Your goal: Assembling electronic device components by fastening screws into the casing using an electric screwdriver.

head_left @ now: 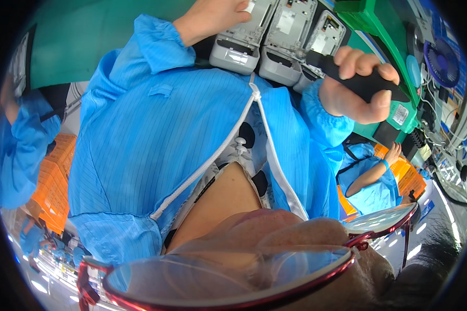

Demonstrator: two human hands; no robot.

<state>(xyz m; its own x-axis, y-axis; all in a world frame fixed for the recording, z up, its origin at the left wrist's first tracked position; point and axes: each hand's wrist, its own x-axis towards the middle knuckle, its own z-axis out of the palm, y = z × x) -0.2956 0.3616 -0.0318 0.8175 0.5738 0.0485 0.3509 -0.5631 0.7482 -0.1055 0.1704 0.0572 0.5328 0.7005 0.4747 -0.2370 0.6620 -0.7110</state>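
My right hand (363,85) is wrapped round a black screwdriver (366,85), its thumb lying along the handle. The tool's narrow end points left over the grey device housings. At the upper edge, my left hand (215,18) lies over the left grey housing (236,52); its visible fingers are curled together, and the picture's edge cuts off the rest. Whatever they hold, if anything, is hidden. Beside it stands a middle grey housing (283,59), its inside exposed. A smaller one (327,33) with pale inner parts lies to the right, partly behind the tool.
A green work mat (88,44) spreads to the left. On the right stand a green rack (368,26), a purple fan (442,62) and cables. Orange crates (57,181) and co-workers in blue smocks (371,181) are at both sides.
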